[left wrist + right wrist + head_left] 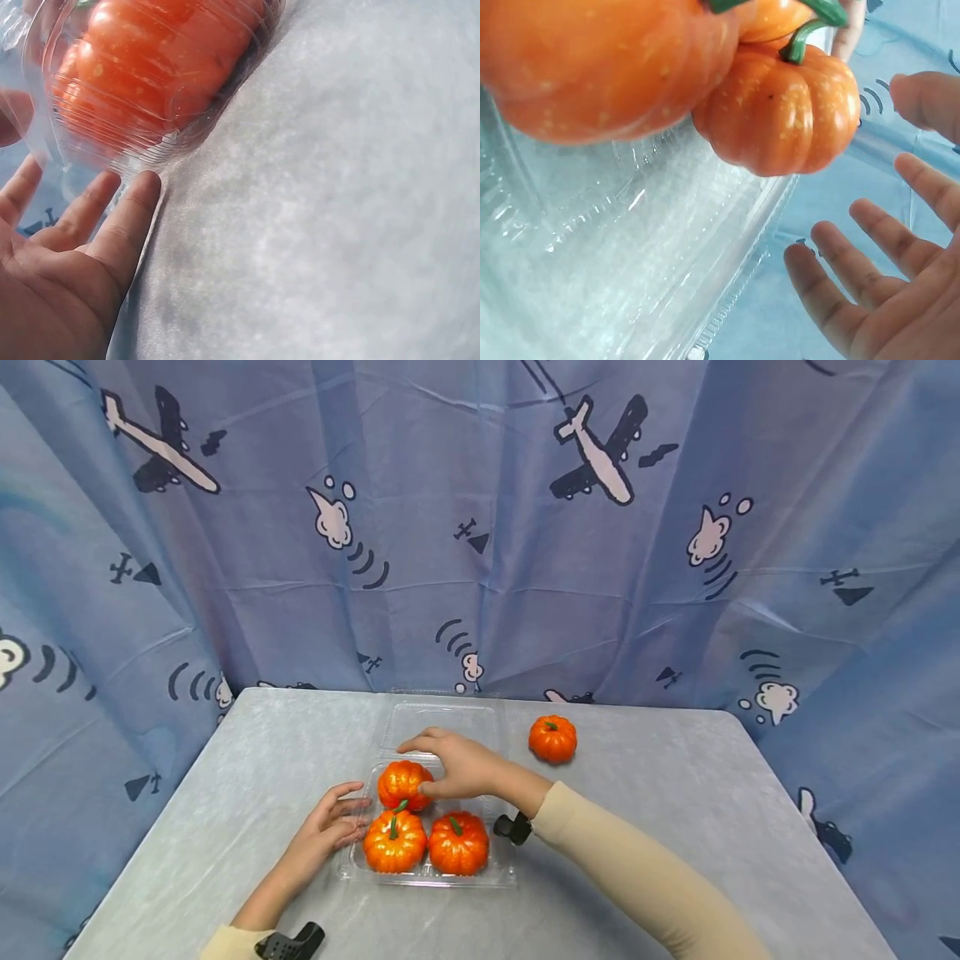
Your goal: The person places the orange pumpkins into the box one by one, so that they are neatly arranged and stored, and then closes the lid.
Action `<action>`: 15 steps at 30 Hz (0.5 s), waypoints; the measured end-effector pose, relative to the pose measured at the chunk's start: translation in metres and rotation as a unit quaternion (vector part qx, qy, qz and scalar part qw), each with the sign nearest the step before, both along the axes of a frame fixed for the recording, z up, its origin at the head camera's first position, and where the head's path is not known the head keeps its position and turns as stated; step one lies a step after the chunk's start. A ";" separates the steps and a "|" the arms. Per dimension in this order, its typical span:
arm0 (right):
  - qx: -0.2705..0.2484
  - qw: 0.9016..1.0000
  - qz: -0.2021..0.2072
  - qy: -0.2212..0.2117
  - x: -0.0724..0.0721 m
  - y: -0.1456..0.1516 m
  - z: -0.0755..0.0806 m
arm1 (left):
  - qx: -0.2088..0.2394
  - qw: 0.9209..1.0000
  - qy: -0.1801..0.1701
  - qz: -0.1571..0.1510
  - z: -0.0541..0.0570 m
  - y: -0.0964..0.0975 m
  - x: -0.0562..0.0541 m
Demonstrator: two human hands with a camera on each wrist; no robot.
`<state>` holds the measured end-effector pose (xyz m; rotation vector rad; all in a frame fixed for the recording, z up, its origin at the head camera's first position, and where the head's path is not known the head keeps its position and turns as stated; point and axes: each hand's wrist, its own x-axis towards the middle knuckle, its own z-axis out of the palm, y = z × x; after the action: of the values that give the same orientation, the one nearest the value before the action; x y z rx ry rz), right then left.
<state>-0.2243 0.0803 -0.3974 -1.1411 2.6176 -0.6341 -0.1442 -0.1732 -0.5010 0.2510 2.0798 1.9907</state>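
A clear plastic clamshell box stands on the table with three small orange pumpkins in it. One pumpkin lies at the back left, another pumpkin at the front left, a third pumpkin at the front right. My right hand hovers over the back of the box beside the back-left pumpkin; in the right wrist view its spread fingers are apart from that pumpkin. At the box's left side is my left hand, its extended fingers at the ribbed wall.
A fourth pumpkin sits on the table at the back, right of the box. The box's transparent lid lies folded back toward the curtain, which hangs behind the table edge.
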 end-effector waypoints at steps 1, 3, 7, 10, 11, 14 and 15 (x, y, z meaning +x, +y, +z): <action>-0.003 1.000 -0.006 -0.002 0.001 0.002 0.001 | -0.001 1.000 -0.001 0.001 0.000 0.000 0.000; -0.011 1.000 -0.017 -0.010 0.002 0.006 0.003 | 0.000 1.000 -0.001 0.003 0.000 0.000 0.001; -0.027 0.999 -0.037 -0.022 0.004 0.015 0.005 | 0.003 1.000 0.000 0.002 -0.001 -0.001 0.001; -0.040 0.998 -0.046 -0.021 0.004 0.022 0.008 | 0.004 1.000 0.002 0.001 -0.002 -0.001 0.001; -0.044 0.998 -0.048 -0.019 0.003 0.025 0.008 | 0.004 1.000 0.003 0.002 -0.002 -0.001 0.000; -0.052 0.997 -0.057 -0.006 0.003 0.033 0.011 | 0.002 1.000 0.000 0.006 -0.003 -0.001 -0.001; -0.054 0.997 -0.060 -0.001 0.002 0.035 0.011 | 0.002 1.000 -0.001 0.007 -0.004 -0.002 -0.001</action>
<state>-0.2219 0.1155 -0.3859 -1.0161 2.6952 -0.8104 -0.1453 -0.1747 -0.5047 0.2362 2.0830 2.0013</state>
